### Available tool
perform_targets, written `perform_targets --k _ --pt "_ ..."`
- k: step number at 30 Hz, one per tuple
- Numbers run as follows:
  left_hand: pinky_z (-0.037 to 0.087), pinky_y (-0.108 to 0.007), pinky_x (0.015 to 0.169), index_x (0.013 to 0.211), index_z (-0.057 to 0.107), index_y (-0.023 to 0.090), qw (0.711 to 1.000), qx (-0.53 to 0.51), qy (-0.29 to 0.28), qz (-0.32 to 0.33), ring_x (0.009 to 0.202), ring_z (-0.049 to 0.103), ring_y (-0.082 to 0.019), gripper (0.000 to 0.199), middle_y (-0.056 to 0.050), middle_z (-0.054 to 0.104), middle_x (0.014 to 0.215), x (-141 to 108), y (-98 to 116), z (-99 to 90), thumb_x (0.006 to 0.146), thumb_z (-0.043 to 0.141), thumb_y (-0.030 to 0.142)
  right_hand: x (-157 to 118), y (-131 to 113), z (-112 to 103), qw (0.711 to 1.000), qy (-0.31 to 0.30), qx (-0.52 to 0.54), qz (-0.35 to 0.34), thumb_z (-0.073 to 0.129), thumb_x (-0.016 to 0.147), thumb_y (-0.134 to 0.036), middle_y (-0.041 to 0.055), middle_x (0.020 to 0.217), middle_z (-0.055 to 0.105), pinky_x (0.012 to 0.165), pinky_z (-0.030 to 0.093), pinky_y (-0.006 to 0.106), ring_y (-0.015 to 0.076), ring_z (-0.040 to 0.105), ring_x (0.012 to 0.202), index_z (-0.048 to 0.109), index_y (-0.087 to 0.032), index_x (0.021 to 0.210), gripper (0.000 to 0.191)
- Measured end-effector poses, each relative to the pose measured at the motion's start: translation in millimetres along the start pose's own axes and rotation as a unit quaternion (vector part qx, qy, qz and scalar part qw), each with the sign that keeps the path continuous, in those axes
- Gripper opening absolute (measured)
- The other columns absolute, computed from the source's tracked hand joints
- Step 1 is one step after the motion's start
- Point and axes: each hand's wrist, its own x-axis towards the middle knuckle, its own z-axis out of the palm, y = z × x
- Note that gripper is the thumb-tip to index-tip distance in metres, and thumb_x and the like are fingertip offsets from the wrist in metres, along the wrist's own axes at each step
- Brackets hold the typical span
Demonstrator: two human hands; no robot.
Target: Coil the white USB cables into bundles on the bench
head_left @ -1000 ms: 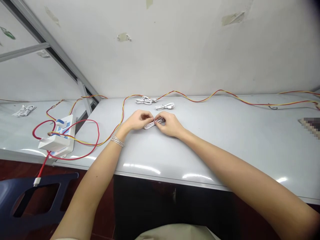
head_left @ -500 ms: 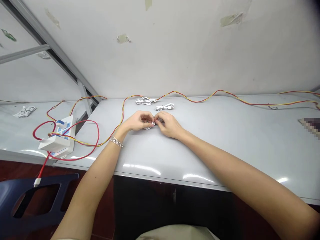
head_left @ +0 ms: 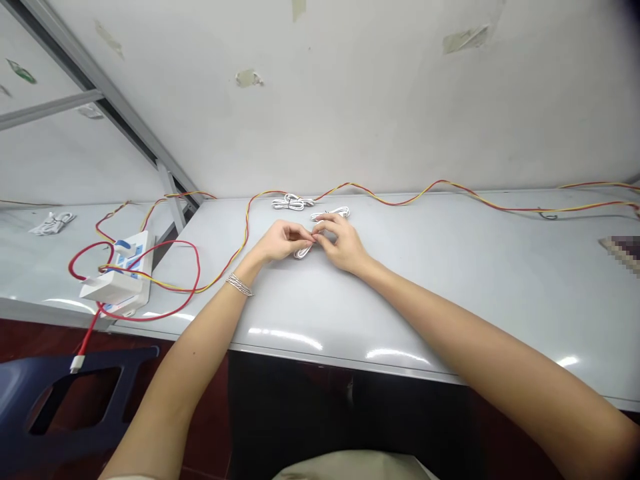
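Over the grey tabletop, my left hand and my right hand meet at the fingertips. Each has thumb and forefinger pinched together; whatever lies between them is too small to make out. Just below the left fingertips shows the loop of a coiled white cable, the rest of it covered by my fingers. Behind my right hand lies another white cable bundle, partly hidden by the fingers. Farther back, white coiled cables bound with a dark tie rest on the table.
At the left, a white power strip carries a plugged-in white adapter and a looping red cable. Red-and-yellow wire runs along the back wall. One more white cable bundle lies far left. A blue chair stands below.
My right hand's fingers have lifted and spread a little while its pinch stays at the left fingertips. More of the cable loop shows beneath them. The view has shifted slightly.
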Motion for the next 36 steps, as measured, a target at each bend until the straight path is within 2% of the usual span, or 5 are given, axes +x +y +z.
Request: perform_targets --k 7,16,25,31,36 --pt "0.050 -0.029 0.068 0.064 0.063 0.012 0.993 -0.079 0.055 -0.070 0.072 0.067 -0.016 0.035 -0.006 0.072 0.074 0.6 1.2 4.2 0.052 0.091 0.029 0.7 -1.4 -0.1 1.000 0.006 0.025 0.011 0.061 0.087 -0.022 0.0092 0.115 0.066 0.103 0.046 0.042 0.0248 0.060 0.118 0.073 -0.023 0.087 0.012" --pt "0.052 -0.030 0.070 0.076 0.059 0.013 0.977 -0.167 0.064 -0.118 0.078 0.072 -0.021 0.039 -0.007 0.073 0.079 2.0 2.2 6.0 0.050 0.088 0.013 1.5 2.2 0.1 0.999 -0.027 0.042 0.000 0.051 0.090 -0.017 0.0086 0.123 0.063 0.106 0.046 0.044 0.0245 0.059 0.120 0.076 -0.023 0.093 0.025" --pt "0.042 -0.023 0.055 0.077 0.056 0.015 0.977 -0.169 0.081 -0.100 0.063 0.063 -0.013 0.037 -0.002 0.068 0.071 3.1 2.7 3.9 0.055 0.086 0.018 -0.9 -6.4 -2.8 0.999 0.037 0.036 0.004 0.062 0.086 -0.025 0.0112 0.128 0.059 0.104 0.047 0.046 0.0262 0.056 0.122 0.069 -0.023 0.098 0.014" --pt "0.047 -0.026 0.063 0.093 0.063 0.014 0.976 -0.185 0.088 -0.077 0.070 0.065 -0.014 0.049 -0.003 0.070 0.083 5.4 0.0 4.8 0.052 0.088 0.015 0.0 -2.7 -0.9 0.999 0.037 0.038 -0.004 0.058 0.088 -0.023 0.0106 0.120 0.061 0.102 0.047 0.045 0.0248 0.059 0.116 0.066 -0.022 0.089 0.008" --pt "0.050 -0.030 0.076 0.101 0.072 0.013 0.981 -0.179 0.022 -0.069 0.085 0.067 -0.019 0.047 -0.009 0.073 0.098 4.1 1.6 4.2 0.058 0.088 0.020 0.7 -1.7 -1.1 0.999 0.032 0.021 -0.019 0.054 0.090 -0.020 0.0111 0.118 0.060 0.104 0.044 0.045 0.0251 0.057 0.116 0.062 -0.022 0.089 0.009"
